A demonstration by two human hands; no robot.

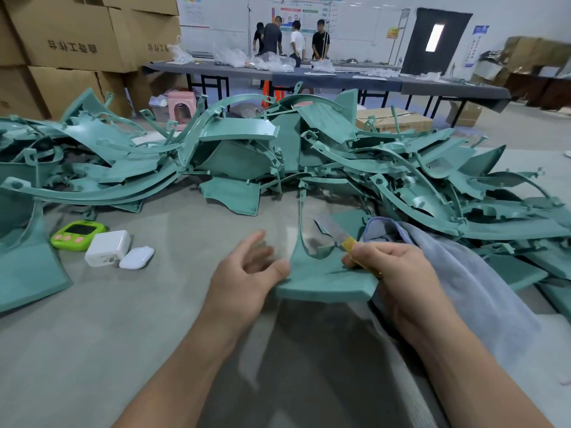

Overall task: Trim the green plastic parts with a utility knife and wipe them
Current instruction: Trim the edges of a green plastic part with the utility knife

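Note:
A curved green plastic part [321, 282] lies on the grey table [173, 217] right in front of me. My left hand [247, 273] touches its left edge with the thumb; the fingers are spread and blurred. My right hand [389, 267] grips a utility knife [336, 233] with a yellow body, the bare blade pointing up and left over the part. A grey-blue cloth [457, 273] lies under and behind my right wrist, draped to the right.
A big heap of green plastic parts [278, 156] runs across the table behind. At the left lie a green timer [77, 234], a white box [106, 248] and a small white case [136, 257]. Cardboard boxes [77, 35] stand back left; several people stand at a far table [309, 77].

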